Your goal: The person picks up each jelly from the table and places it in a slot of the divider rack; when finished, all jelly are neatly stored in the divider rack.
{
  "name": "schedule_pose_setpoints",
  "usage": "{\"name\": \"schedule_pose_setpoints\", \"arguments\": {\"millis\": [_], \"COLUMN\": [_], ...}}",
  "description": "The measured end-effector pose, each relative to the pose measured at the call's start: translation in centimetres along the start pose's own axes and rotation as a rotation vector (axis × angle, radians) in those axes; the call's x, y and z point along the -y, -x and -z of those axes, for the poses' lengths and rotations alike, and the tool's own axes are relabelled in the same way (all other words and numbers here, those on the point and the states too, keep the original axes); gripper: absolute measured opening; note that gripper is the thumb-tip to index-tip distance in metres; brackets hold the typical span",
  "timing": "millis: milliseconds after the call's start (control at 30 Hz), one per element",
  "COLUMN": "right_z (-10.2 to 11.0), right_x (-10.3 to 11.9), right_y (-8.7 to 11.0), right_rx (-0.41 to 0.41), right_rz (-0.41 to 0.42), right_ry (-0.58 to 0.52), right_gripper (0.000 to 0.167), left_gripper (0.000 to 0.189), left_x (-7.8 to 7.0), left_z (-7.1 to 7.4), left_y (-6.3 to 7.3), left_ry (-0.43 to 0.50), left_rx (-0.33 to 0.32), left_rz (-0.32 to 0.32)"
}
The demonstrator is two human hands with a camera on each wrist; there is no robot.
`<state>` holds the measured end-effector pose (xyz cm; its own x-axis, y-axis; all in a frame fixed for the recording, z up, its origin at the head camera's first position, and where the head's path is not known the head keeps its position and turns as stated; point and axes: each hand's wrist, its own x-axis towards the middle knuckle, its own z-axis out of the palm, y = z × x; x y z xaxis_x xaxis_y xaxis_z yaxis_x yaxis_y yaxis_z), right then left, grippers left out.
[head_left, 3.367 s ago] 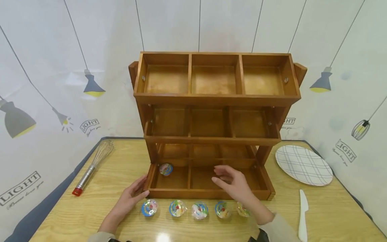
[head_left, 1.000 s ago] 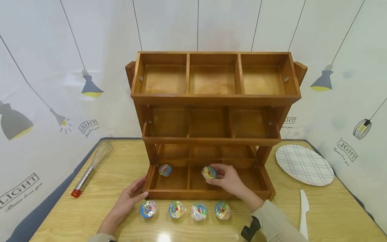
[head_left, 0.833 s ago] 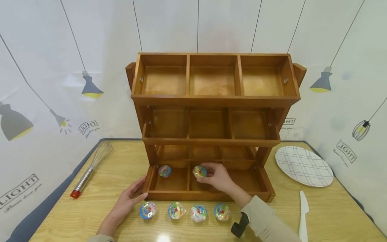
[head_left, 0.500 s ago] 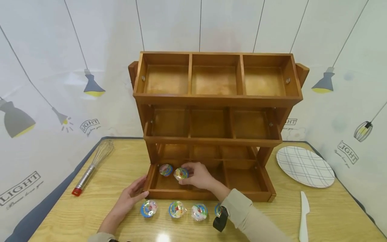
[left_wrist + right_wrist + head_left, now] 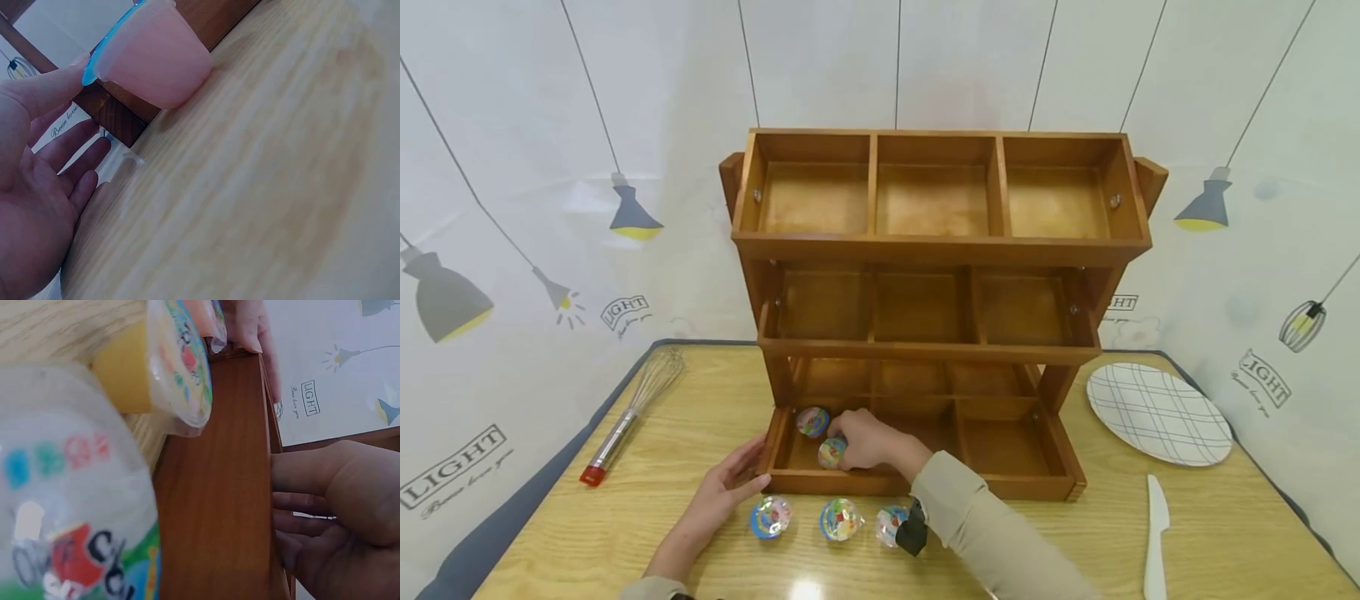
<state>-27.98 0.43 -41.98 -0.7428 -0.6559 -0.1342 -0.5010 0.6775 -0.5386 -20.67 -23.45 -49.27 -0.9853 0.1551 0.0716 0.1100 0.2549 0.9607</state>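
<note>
My right hand (image 5: pixel 868 437) pinches a jelly cup (image 5: pixel 831 452) inside the left compartment of the bottom tray (image 5: pixel 925 484); the tray wall hides this cup in the right wrist view. Just behind it lies another jelly cup (image 5: pixel 812 422). My left hand (image 5: pixel 722 492) touches the tray's left end with its fingers extended. In front of the tray, a row of jelly cups stands on the table: a pink one (image 5: pixel 159 59) by my left thumb, a yellow one (image 5: pixel 122 365), and a whitish one (image 5: pixel 69 494) partly covered by the right wrist's black strap in the head view.
The wooden three-tier rack (image 5: pixel 940 250) has three compartments per tier. A whisk (image 5: pixel 632 417) lies on the left of the table (image 5: pixel 550 533). To the right are a checked plate (image 5: pixel 1157 412) and a white plastic knife (image 5: pixel 1156 533).
The right hand, seen without a cup at first, has brought a cup from the row's right end leftward across the tray and lowered it into the left compartment. The left hand has stayed put.
</note>
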Motion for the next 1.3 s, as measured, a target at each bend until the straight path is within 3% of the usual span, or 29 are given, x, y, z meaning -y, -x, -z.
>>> {"name": "schedule_pose_setpoints", "arguments": {"millis": [167,367,500,600,800,1000,1300], "right_z": [0.0,0.1,0.3,0.5,0.6,0.7,0.6], "right_x": [0.0,0.1,0.1,-0.1,-0.9,-2.4,-4.8], "right_y": [-0.3,0.1,0.6,1.1,2.6,5.5,10.4], "right_rx": [0.028,0.022,-0.005,-0.022,-0.107,-0.185,-0.172], "right_rz": [-0.012,-0.025,0.019,0.055,0.080,0.121,0.241], "right_ry": [0.009,0.090,0.146,0.123,-0.074,-0.291,-0.511], "right_gripper": [0.040,0.049,0.050,0.048,0.051,0.050,0.046], "left_gripper": [0.064,0.063,0.064,0.064,0.064,0.063,0.063], "left_x": [0.1,0.1,0.0,0.0,0.0,0.0,-0.2], "left_z": [0.1,0.0,-0.2,-0.2,-0.1,-0.2,-0.3], "left_y": [0.0,0.0,-0.1,-0.1,0.0,-0.1,0.0], "left_ry": [0.009,-0.001,-0.001,-0.004,-0.011,-0.026,-0.021], "left_rx": [-0.006,0.005,0.001,-0.002,-0.007,-0.007,-0.013], "left_rz": [0.018,0.043,0.037,0.023,0.034,0.044,0.022]}}
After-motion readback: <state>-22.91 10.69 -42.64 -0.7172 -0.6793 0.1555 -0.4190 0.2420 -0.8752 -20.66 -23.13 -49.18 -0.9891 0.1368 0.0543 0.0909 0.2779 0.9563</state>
